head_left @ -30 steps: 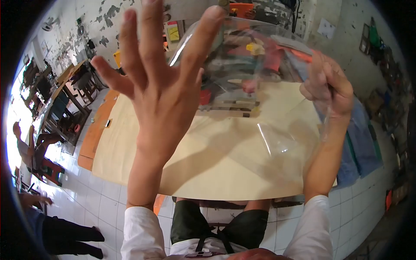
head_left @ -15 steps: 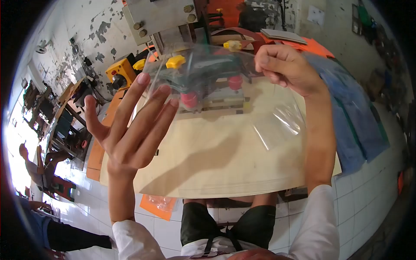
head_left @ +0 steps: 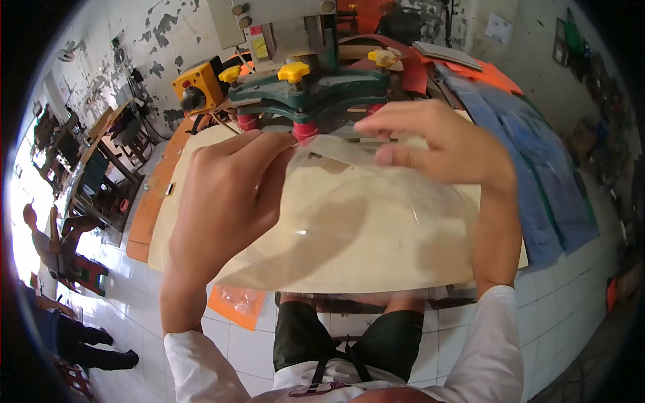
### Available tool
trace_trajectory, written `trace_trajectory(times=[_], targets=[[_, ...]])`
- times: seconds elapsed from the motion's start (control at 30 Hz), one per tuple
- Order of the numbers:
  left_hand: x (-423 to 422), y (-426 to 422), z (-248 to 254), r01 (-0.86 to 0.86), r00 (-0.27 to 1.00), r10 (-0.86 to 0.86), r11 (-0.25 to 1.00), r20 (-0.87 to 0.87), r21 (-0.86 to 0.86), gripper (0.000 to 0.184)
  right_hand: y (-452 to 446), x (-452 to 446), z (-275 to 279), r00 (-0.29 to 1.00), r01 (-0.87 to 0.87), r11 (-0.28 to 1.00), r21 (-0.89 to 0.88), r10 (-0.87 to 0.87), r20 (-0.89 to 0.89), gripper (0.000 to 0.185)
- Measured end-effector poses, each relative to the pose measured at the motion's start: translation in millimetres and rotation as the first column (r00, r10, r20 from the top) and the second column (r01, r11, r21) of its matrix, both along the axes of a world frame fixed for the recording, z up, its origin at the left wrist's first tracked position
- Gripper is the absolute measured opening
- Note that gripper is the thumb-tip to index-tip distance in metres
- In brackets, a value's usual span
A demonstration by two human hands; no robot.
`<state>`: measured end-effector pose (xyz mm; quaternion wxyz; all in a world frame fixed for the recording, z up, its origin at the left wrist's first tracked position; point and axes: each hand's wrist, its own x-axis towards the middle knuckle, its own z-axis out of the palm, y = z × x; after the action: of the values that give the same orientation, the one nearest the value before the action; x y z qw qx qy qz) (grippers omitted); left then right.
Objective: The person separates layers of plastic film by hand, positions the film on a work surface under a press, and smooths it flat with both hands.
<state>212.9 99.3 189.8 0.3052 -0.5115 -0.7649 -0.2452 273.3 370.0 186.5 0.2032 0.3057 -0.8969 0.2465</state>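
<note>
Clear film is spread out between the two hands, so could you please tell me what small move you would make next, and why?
I would probably close the right hand gently on the film: its thumb and fingers stand apart near the upper edge, while the left hand is bunched at the other side.

No readable text, yellow label (head_left: 259, 47) too small to read

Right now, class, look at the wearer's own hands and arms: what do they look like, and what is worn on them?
The left hand and right hand are both gloveless, with no ring, watch or bracelet visible. Loose, plain white sleeves cover the arms nearer the body, leaving the wrists bare.
</note>
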Motion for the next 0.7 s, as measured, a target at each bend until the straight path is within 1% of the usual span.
trace_trajectory(times=[0.03, 0.07, 0.13, 0.17, 0.2, 0.27, 0.3, 0.37, 0.4, 0.47, 0.5, 0.57, 0.6, 0.67, 0.7], targets=[[0, 1, -2, 0.031, 0.999, -0.032, 0.999, 0.019, 0.029, 0.014, -13, 8, 5, 0.998, 0.011, 0.997, 0.070, -0.015, 0.060, 0.043], [2, 0, -3, 0.030, 0.999, -0.030, 0.999, 0.022, 0.032, 0.014, -27, 13, -1, 0.998, 0.009, 0.997, 0.074, -0.014, 0.063, 0.043], [6, -2, -2, 0.039, 0.989, -0.051, 0.996, 0.142, 0.084, 0.010, -50, 19, -10, 0.985, 0.168, 0.974, 0.151, -0.161, -0.057, 0.044], [6, -5, -4, 0.039, 0.988, -0.051, 0.996, 0.149, 0.086, 0.010, -57, 18, -15, 0.975, 0.215, 0.963, 0.163, -0.203, -0.084, 0.040], [6, -9, -6, 0.039, 0.986, -0.053, 0.995, 0.156, 0.094, 0.010, -65, 19, -16, 0.976, 0.213, 0.962, 0.169, -0.202, -0.082, 0.040], [4, -19, -7, 0.034, 0.985, -0.053, 0.993, 0.162, 0.115, 0.011, -76, 19, -18, 0.872, 0.484, 0.852, 0.200, -0.489, -0.027, 0.026], [4, -26, -7, 0.036, 0.986, -0.060, 0.988, 0.159, 0.149, 0.011, -76, 16, -18, 0.874, 0.480, 0.851, 0.212, -0.486, -0.030, 0.026], [3, -40, -9, 0.060, 0.978, -0.104, 0.971, 0.182, 0.232, 0.011, -64, 10, -26, 0.851, 0.520, 0.850, 0.086, -0.524, 0.033, 0.016], [1, -47, -9, 0.060, 0.976, -0.107, 0.969, 0.187, 0.238, 0.011, -55, 8, -31, 0.850, 0.521, 0.848, 0.095, -0.526, 0.036, 0.016], [0, -60, -8, 0.041, 0.977, -0.107, 0.943, 0.183, 0.329, 0.012, -32, 10, -43, 0.878, 0.477, 0.879, -0.021, -0.475, 0.066, 0.015], [1, -64, -8, 0.012, 0.972, -0.099, 0.926, 0.211, 0.376, 0.011, -24, 12, -48, 0.877, 0.478, 0.878, -0.009, -0.476, 0.068, 0.015], [-3, -73, -10, 0.023, 0.968, -0.120, 0.918, 0.222, 0.395, 0.012, -7, 14, -60, 0.832, 0.530, 0.843, -0.098, -0.494, 0.253, 0.015], [-5, -77, -10, 0.038, 0.964, -0.139, 0.915, 0.227, 0.402, 0.012, 6, 14, -74, 0.830, 0.532, 0.842, -0.091, -0.496, 0.255, 0.015], [-6, -83, -11, 0.043, 0.962, -0.138, 0.928, 0.234, 0.371, 0.011, 31, 14, -106, 0.825, 0.546, 0.830, -0.117, -0.508, 0.246, 0.015], [-6, -84, -12, 0.055, 0.955, -0.148, 0.939, 0.256, 0.338, 0.010, 38, 17, -113, 0.823, 0.549, 0.828, -0.116, -0.511, 0.249, 0.015]])
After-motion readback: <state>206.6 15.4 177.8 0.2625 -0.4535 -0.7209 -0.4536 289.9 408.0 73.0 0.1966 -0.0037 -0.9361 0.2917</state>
